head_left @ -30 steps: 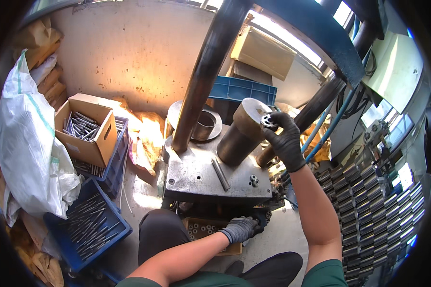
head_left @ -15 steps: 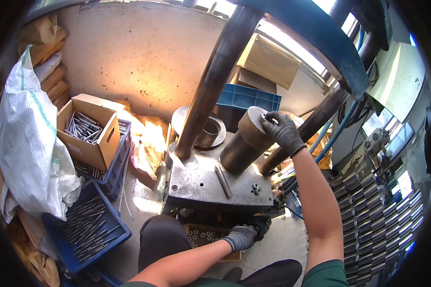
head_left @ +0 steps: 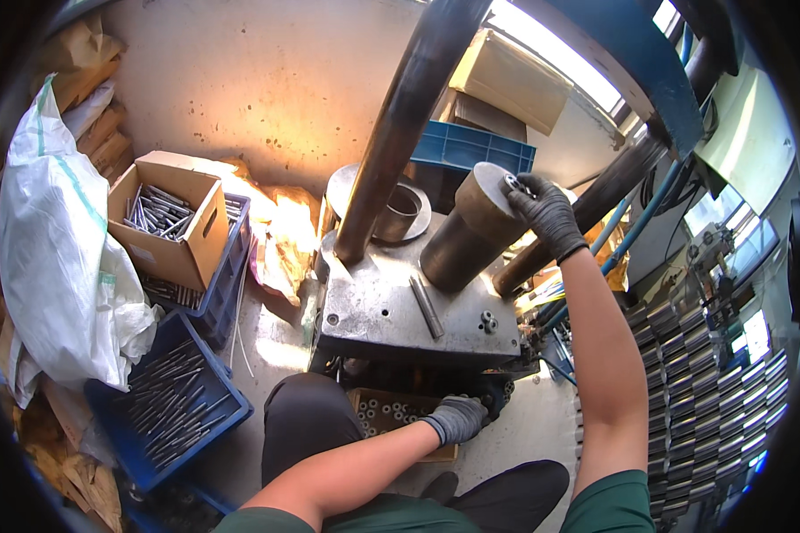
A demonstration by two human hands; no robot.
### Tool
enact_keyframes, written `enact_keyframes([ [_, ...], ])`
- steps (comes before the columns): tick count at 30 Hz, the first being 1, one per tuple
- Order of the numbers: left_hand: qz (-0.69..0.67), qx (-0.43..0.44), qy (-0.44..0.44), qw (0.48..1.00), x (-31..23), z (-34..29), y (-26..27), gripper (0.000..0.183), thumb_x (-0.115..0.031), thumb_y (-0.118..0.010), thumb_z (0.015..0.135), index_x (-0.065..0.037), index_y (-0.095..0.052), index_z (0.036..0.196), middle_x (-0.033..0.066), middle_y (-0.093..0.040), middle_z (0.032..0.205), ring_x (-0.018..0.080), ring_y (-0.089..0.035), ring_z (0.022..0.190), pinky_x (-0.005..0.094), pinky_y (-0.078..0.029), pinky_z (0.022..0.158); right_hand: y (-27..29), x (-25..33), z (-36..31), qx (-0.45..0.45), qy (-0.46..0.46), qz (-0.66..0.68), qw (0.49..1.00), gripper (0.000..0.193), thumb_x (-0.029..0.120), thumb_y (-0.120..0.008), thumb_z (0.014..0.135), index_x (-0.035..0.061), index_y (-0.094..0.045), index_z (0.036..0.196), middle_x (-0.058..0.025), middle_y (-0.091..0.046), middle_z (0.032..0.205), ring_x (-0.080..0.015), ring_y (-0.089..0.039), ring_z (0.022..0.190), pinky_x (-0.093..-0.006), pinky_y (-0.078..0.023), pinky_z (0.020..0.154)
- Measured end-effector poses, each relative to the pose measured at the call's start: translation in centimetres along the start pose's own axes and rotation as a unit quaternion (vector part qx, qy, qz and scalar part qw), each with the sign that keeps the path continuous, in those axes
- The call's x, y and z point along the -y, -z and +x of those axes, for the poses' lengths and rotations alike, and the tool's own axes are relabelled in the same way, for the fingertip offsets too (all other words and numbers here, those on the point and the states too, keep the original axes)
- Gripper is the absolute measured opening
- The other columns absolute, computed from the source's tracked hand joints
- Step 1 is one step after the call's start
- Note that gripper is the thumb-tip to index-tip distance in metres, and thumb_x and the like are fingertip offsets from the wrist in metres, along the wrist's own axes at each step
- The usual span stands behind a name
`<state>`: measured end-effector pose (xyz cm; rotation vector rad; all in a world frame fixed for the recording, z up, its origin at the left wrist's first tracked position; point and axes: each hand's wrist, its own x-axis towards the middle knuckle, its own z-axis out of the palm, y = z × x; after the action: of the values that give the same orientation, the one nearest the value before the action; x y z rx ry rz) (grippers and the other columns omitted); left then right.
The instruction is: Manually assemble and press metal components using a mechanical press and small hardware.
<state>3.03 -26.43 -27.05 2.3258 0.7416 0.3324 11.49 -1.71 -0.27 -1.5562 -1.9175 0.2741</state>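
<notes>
My right hand (head_left: 549, 218), in a grey glove, reaches to the top of a thick dark steel cylinder (head_left: 465, 240). Its fingers are closed on a small metal ring (head_left: 513, 184) at the cylinder's upper edge. The cylinder stands on the metal bed plate (head_left: 364, 306) of a press. Lower down, below the plate's front right corner, my gloved left hand (head_left: 460, 418) is closed around a dark part that I cannot make out. A loose steel rod (head_left: 426, 307) lies on the plate. Near the right corner sit several small rings (head_left: 488, 321).
Dark press columns (head_left: 409, 124) rise around the plate. Behind the left column is a thick steel collar (head_left: 404, 213). A box of small rings (head_left: 382, 413) sits under the plate. At left are a carton of rods (head_left: 209, 235), a blue crate (head_left: 231, 400) and a white sack (head_left: 71, 266).
The view has shifted, so the press sits slightly higher and further right in the picture. Both hands keep about the same places on the press.
</notes>
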Motion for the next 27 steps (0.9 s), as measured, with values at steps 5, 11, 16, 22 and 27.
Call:
enact_keyframes([
  [5, 0.036, -0.028, 0.025, 0.999, 0.2, -1.2, 0.4, 0.032, -0.031, -0.062, 0.098, -0.005, -0.077, 0.108, 0.0184, -0.075, 0.112, 0.037, -0.074, 0.102, 0.0515, -0.058, 0.087, -0.4, -0.8, -7.6, -0.149, 0.201, -0.042, 0.967, 0.024, 0.009, -0.075, 0.091, 0.0015, -0.071, 0.114, -0.0173, -0.071, 0.105, -0.0305, -0.071, 0.099, -0.0384, -0.056, 0.091],
  [11, 0.038, 0.026, 0.041, 0.998, -0.5, -3.5, 3.1, 0.027, -0.03, -0.067, 0.094, -0.009, -0.075, 0.109, 0.0161, -0.071, 0.112, 0.0345, -0.07, 0.11, 0.0496, -0.055, 0.093, -2.4, -8.1, -18.6, -0.041, 0.186, -0.077, 0.979, 0.019, 0.001, -0.07, 0.091, 0.001, -0.069, 0.11, -0.0174, -0.067, 0.098, -0.0285, -0.072, 0.085, -0.0376, -0.057, 0.077],
  [16, 0.065, -0.019, 0.071, 0.995, 0.0, -4.5, 3.9, 0.041, -0.014, -0.072, 0.081, -0.008, -0.068, 0.122, 0.0157, -0.066, 0.121, 0.0335, -0.065, 0.118, 0.0469, -0.055, 0.097, -5.6, -11.4, -20.7, 0.047, -0.06, -0.142, 0.987, 0.031, 0.023, -0.075, 0.089, 0.0017, -0.071, 0.112, -0.0205, -0.072, 0.11, -0.0329, -0.073, 0.089, -0.0442, -0.057, 0.083],
  [22, 0.054, -0.049, 0.106, 0.992, 0.8, -5.2, 3.8, 0.048, -0.014, -0.073, 0.08, -0.007, -0.065, 0.126, 0.0168, -0.065, 0.123, 0.0356, -0.066, 0.115, 0.048, -0.057, 0.097, -8.0, -12.8, -20.1, 0.054, -0.06, -0.182, 0.98, 0.038, 0.031, -0.076, 0.085, 0.0026, -0.072, 0.11, -0.0229, -0.072, 0.112, -0.0411, -0.07, 0.103, -0.0489, -0.054, 0.094],
  [27, 0.052, -0.099, 0.088, 0.99, 2.6, -5.9, 1.7, 0.038, -0.018, -0.07, 0.084, -0.007, -0.067, 0.121, 0.0182, -0.067, 0.116, 0.0368, -0.067, 0.112, 0.0501, -0.056, 0.093, -8.7, -14.2, -21.1, -0.021, -0.039, -0.078, 0.996, 0.031, 0.021, -0.078, 0.087, 0.0006, -0.072, 0.11, -0.0169, -0.075, 0.098, -0.0294, -0.073, 0.094, -0.04, -0.057, 0.087],
])
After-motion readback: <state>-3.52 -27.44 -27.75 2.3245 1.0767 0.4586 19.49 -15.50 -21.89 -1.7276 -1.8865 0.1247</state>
